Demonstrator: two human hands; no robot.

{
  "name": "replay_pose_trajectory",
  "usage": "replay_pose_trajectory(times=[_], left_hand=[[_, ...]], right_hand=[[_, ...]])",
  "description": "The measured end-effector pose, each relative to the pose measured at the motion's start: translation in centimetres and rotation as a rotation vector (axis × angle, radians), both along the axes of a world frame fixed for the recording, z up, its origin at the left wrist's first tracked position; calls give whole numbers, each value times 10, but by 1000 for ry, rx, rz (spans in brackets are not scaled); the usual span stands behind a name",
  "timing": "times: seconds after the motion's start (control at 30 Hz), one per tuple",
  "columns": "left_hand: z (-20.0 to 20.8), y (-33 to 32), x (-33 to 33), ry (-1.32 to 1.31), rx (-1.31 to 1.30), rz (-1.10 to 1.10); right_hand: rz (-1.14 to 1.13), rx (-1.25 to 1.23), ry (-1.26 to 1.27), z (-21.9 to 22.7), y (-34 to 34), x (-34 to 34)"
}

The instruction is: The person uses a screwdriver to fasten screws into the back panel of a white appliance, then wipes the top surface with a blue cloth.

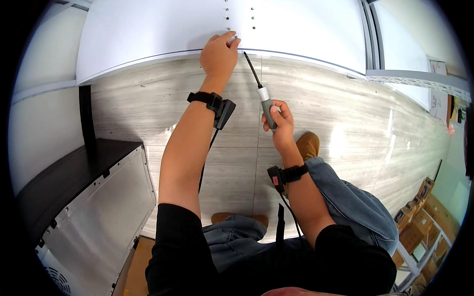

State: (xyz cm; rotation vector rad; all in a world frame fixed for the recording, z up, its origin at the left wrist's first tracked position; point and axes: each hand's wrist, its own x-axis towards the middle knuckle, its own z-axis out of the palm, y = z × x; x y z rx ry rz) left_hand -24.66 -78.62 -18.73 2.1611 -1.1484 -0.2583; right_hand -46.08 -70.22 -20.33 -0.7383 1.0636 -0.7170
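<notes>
My left hand (pixel 218 55) reaches over the near edge of the white table (pixel 148 34). Its thumb and forefinger close on a small screw (pixel 236 37) at the table's front. In my right hand (pixel 281 127) is a screwdriver (pixel 268 106) with a grey and white handle, gripped by the handle. The dark shaft points up and to the left, its tip just short of the table edge, apart from my left fingertips. Beyond my left hand, several small screws stand on the tabletop in two rows, a left row (pixel 227 18) and a right row (pixel 253 18).
A black-topped metal cabinet (pixel 108 190) stands at the left. Grey metal framing (pixel 414 76) bounds the table on the right. Cardboard boxes (pixel 417 229) are stacked at the lower right. My shoe (pixel 308 144) rests on the tiled floor (pixel 345 113) below my right hand.
</notes>
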Motion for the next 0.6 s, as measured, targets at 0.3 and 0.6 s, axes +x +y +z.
replay_pose_trajectory(times=[0.3, 0.6], left_hand=[[7, 72, 28, 1198, -277, 209], [-15, 279, 94, 1648, -553, 512]], right_hand=[[198, -75, 40, 5, 15, 24], [666, -87, 119, 8, 99, 93]])
